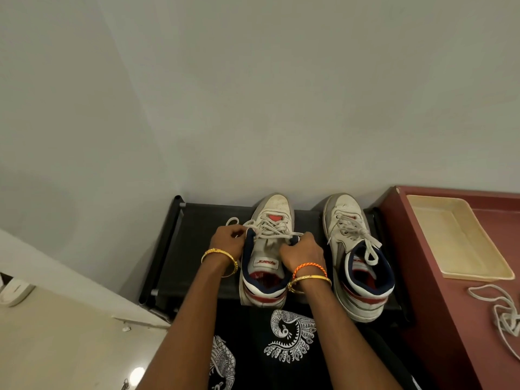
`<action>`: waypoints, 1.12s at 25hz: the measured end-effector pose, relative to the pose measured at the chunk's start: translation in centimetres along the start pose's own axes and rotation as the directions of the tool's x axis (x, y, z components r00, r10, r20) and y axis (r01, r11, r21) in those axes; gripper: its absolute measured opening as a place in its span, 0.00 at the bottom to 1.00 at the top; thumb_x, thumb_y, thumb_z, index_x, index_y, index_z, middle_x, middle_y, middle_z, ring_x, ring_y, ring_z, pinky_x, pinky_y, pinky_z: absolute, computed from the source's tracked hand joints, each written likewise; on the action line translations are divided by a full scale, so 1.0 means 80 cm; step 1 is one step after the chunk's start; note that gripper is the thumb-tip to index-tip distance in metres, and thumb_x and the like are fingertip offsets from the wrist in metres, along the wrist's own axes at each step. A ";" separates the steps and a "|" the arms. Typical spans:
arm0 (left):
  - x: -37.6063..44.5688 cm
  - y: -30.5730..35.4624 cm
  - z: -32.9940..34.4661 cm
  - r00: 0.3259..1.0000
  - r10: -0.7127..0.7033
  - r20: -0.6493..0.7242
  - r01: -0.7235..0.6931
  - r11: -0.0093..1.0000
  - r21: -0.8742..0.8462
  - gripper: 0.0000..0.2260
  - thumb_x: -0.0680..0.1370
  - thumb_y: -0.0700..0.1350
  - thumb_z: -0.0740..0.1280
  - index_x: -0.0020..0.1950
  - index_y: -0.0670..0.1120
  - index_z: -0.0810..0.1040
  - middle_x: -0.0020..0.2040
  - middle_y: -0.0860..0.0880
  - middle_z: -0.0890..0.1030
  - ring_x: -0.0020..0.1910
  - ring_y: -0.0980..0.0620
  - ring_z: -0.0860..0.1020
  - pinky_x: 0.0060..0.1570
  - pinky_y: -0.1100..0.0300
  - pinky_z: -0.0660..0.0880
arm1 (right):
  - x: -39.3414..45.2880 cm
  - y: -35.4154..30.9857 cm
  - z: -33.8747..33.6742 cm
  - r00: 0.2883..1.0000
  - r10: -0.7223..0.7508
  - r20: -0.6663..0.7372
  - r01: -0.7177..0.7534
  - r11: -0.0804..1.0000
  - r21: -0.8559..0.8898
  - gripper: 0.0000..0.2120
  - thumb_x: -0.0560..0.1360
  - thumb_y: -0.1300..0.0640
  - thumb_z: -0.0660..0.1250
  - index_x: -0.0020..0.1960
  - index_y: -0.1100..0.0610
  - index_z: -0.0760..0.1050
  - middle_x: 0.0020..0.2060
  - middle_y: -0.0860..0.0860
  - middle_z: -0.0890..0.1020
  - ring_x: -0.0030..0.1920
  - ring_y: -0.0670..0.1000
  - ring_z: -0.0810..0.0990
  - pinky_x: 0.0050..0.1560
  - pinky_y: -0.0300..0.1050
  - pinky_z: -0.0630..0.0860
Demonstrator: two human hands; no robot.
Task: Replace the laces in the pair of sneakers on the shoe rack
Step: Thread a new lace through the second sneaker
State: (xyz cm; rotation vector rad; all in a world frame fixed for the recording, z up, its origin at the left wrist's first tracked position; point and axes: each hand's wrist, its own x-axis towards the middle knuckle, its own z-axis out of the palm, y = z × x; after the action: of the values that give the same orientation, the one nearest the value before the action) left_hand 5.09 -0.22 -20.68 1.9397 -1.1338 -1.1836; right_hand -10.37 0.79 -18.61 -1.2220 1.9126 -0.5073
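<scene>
Sneakers sit side by side on the black rack point(197, 249); left hand point(226, 240) and right hand point(302, 250) each pinch the lace point(270, 230) of the left sneaker point(266, 249), right sneaker point(357, 257) untouched

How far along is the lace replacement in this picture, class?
Done: nothing clearly; both sneakers remain laced. In hand: left hand and right hand each grip lace ends on the left sneaker. Left: the right sneaker, and the loose lace lying on the red cabinet.
</scene>
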 end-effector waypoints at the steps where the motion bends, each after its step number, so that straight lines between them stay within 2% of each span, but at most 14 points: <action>1: 0.001 -0.001 -0.001 0.999 0.022 -0.045 -0.020 0.999 0.042 0.10 0.80 0.41 0.62 0.58 0.41 0.79 0.52 0.42 0.80 0.48 0.48 0.76 0.54 0.53 0.75 | 0.000 0.000 -0.001 1.000 -0.006 0.002 0.006 1.000 -0.002 0.17 0.73 0.53 0.66 0.58 0.60 0.69 0.55 0.58 0.78 0.53 0.59 0.77 0.44 0.43 0.69; 5: 0.004 -0.008 -0.003 0.988 0.095 -0.125 -0.070 0.980 0.188 0.09 0.80 0.41 0.61 0.45 0.40 0.80 0.47 0.39 0.80 0.44 0.46 0.76 0.51 0.51 0.76 | 0.002 -0.001 0.000 0.999 0.013 0.034 -0.012 1.000 -0.011 0.19 0.72 0.53 0.67 0.60 0.59 0.70 0.55 0.57 0.78 0.53 0.58 0.77 0.45 0.45 0.72; 7: 0.014 -0.015 -0.009 0.966 0.108 -0.235 -0.075 0.986 0.148 0.09 0.79 0.43 0.63 0.41 0.42 0.77 0.51 0.38 0.78 0.49 0.43 0.77 0.53 0.47 0.76 | 0.004 0.001 -0.001 0.998 0.031 0.046 -0.031 1.000 0.002 0.19 0.71 0.53 0.67 0.60 0.59 0.71 0.54 0.57 0.79 0.51 0.58 0.78 0.48 0.47 0.75; 8: 0.019 -0.017 -0.016 0.945 0.084 -0.317 -0.066 0.996 0.065 0.09 0.78 0.44 0.63 0.44 0.40 0.77 0.54 0.37 0.76 0.52 0.41 0.76 0.55 0.47 0.76 | 0.005 0.002 -0.002 0.998 0.035 0.046 -0.036 0.999 0.008 0.19 0.71 0.53 0.67 0.60 0.59 0.72 0.54 0.57 0.79 0.51 0.58 0.78 0.49 0.47 0.76; 11: 0.024 -0.022 -0.059 0.763 -0.078 -0.642 -0.086 0.971 -0.221 0.12 0.80 0.42 0.62 0.54 0.33 0.77 0.57 0.35 0.75 0.53 0.40 0.76 0.52 0.55 0.73 | 0.006 0.008 -0.009 0.998 0.043 0.053 -0.043 0.999 0.005 0.19 0.72 0.52 0.67 0.60 0.60 0.72 0.54 0.57 0.79 0.49 0.56 0.76 0.49 0.46 0.74; 13: 0.015 -0.031 -0.085 0.663 -0.233 -0.711 -0.154 0.888 -0.434 0.11 0.81 0.41 0.59 0.55 0.35 0.76 0.54 0.39 0.77 0.51 0.44 0.77 0.51 0.56 0.73 | 0.007 0.010 -0.010 0.997 0.044 0.064 -0.045 0.999 0.015 0.19 0.72 0.51 0.67 0.59 0.60 0.72 0.54 0.56 0.79 0.47 0.55 0.75 0.48 0.46 0.73; 14: 0.010 -0.033 -0.092 0.685 -0.316 -0.657 -0.207 0.780 -0.591 0.10 0.82 0.41 0.57 0.54 0.37 0.75 0.53 0.41 0.77 0.51 0.45 0.78 0.52 0.56 0.75 | 0.008 0.010 -0.010 0.997 0.048 0.067 -0.050 0.998 0.028 0.19 0.72 0.51 0.67 0.59 0.60 0.72 0.54 0.56 0.79 0.47 0.55 0.75 0.48 0.45 0.72; 16: 0.004 -0.031 -0.093 0.796 -0.383 -0.469 -0.245 0.505 -0.827 0.09 0.82 0.40 0.53 0.51 0.41 0.72 0.48 0.42 0.78 0.45 0.46 0.80 0.47 0.55 0.77 | 0.006 0.007 -0.011 0.996 0.052 0.076 -0.056 0.997 0.051 0.17 0.73 0.52 0.67 0.58 0.60 0.72 0.54 0.57 0.78 0.45 0.54 0.73 0.47 0.44 0.70; 17: 0.005 -0.028 -0.087 0.836 -0.376 -0.400 -0.202 0.467 -0.861 0.07 0.82 0.40 0.53 0.51 0.41 0.70 0.43 0.44 0.77 0.39 0.47 0.78 0.41 0.56 0.77 | 0.006 0.007 -0.012 0.995 0.052 0.084 -0.057 0.996 0.062 0.16 0.73 0.53 0.66 0.57 0.60 0.72 0.54 0.57 0.78 0.45 0.54 0.72 0.46 0.44 0.70; 19: 0.002 -0.016 -0.069 0.893 -0.314 -0.322 -0.041 0.656 -0.754 0.07 0.82 0.43 0.55 0.52 0.42 0.71 0.34 0.48 0.70 0.30 0.52 0.70 0.33 0.59 0.71 | 0.006 0.007 -0.013 0.994 0.043 0.105 -0.052 0.995 0.080 0.15 0.74 0.53 0.66 0.57 0.60 0.72 0.54 0.57 0.77 0.45 0.53 0.72 0.45 0.43 0.68; 21: -0.008 -0.003 -0.041 0.961 -0.195 -0.197 0.095 0.899 -0.427 0.09 0.81 0.47 0.58 0.52 0.43 0.74 0.36 0.49 0.71 0.32 0.53 0.68 0.32 0.61 0.68 | 0.005 0.007 -0.014 0.994 0.025 0.111 -0.034 0.996 0.081 0.14 0.74 0.54 0.66 0.57 0.60 0.72 0.54 0.57 0.78 0.45 0.53 0.72 0.45 0.42 0.67; 22: -0.016 0.002 -0.028 0.985 -0.151 -0.086 0.122 0.952 -0.281 0.08 0.81 0.46 0.60 0.52 0.44 0.75 0.38 0.48 0.73 0.34 0.53 0.70 0.33 0.61 0.68 | 0.004 0.008 -0.013 0.994 0.016 0.111 -0.025 0.997 0.079 0.14 0.73 0.55 0.65 0.57 0.60 0.72 0.54 0.57 0.78 0.45 0.53 0.73 0.45 0.42 0.67; 24: -0.022 0.008 -0.009 0.991 -0.117 0.070 0.126 0.980 -0.155 0.07 0.81 0.42 0.60 0.52 0.44 0.77 0.40 0.47 0.76 0.37 0.52 0.73 0.38 0.60 0.72 | 0.005 0.007 -0.014 0.993 -0.006 0.114 -0.004 0.996 0.085 0.14 0.73 0.56 0.65 0.57 0.60 0.73 0.53 0.56 0.78 0.45 0.53 0.73 0.44 0.41 0.67; 28: -0.015 0.008 -0.004 0.997 -0.005 -0.076 -0.001 0.996 -0.090 0.07 0.79 0.40 0.62 0.50 0.42 0.78 0.44 0.45 0.78 0.43 0.49 0.75 0.47 0.55 0.74 | 0.003 0.008 -0.015 0.994 -0.001 0.113 -0.007 0.997 0.072 0.09 0.73 0.56 0.65 0.51 0.59 0.71 0.46 0.54 0.75 0.43 0.53 0.73 0.43 0.42 0.67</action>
State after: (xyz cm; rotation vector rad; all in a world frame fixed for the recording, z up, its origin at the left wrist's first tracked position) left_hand 4.87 0.53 -19.56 1.9015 -1.0225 -1.1327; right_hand -11.76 0.75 -18.39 -1.1765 1.7860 -0.4911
